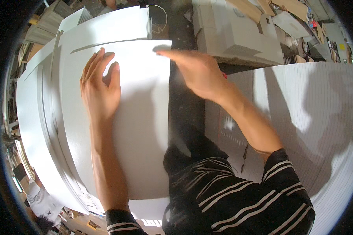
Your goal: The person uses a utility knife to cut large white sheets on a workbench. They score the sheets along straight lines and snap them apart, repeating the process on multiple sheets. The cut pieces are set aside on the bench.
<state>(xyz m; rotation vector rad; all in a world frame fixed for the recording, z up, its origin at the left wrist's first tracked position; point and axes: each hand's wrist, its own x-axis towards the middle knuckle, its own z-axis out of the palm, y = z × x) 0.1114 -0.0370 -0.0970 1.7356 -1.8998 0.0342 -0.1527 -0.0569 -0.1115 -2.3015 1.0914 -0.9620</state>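
Observation:
A large white sheet (pixel 141 113), its surface smooth and bright, lies on top of a stack in front of me. My left hand (pixel 100 84) is over its left part, slightly curled, thumb apart from the fingers, holding nothing I can see. Reaching in from the right, my right hand (pixel 198 72) is at the sheet's far right corner with its fingers stretched out to the left. It is somewhat blurred, and its fingertips meet a dark shadow on the white surface. Whether they touch the sheet I cannot tell.
More white sheets (pixel 117 25) are stacked behind and to the left. A tall pile of white sheets (pixel 321 102) stands on my right, across a dark gap. Beyond it are white boxes (pixel 239 31) and brown board pieces (pixel 294 8). A person in white (pixel 43 201) is at the lower left.

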